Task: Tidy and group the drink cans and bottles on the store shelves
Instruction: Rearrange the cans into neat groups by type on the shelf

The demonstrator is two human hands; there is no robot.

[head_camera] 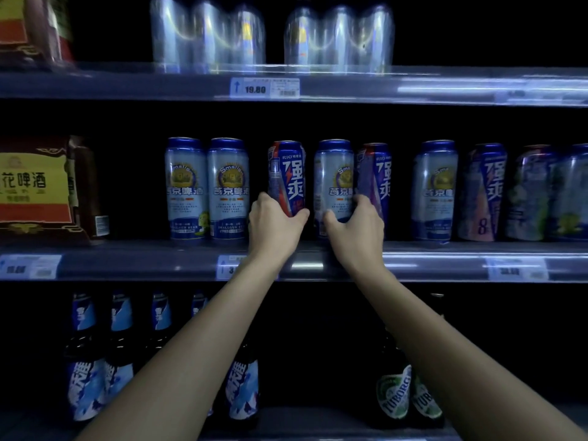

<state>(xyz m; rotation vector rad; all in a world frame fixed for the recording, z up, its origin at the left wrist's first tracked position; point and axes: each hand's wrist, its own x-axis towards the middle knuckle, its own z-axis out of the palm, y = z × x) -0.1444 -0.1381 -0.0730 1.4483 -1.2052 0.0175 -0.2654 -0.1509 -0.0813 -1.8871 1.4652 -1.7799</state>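
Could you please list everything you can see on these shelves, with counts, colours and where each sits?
Shrink-wrapped can packs: two, silvery blue, top shelf, blurred.
Price tag: one, white and blue, top shelf edge, reads 19.80.
Red and yellow cartons: two, far left, one on the top shelf and one on the middle shelf.
Pale blue beer cans: four, middle shelf, two at left, two mixed in further right.
Dark blue RIO cans: three, middle shelf, scattered among the beer cans.
Far-right cans: at least two, bluish, too blurred to identify.
Blue-label bottles: about five, bottom shelf left.
Green Tuborg bottles: two, bottom shelf right.
Left hand: gripping a RIO can.
Right hand: gripping a pale blue can.
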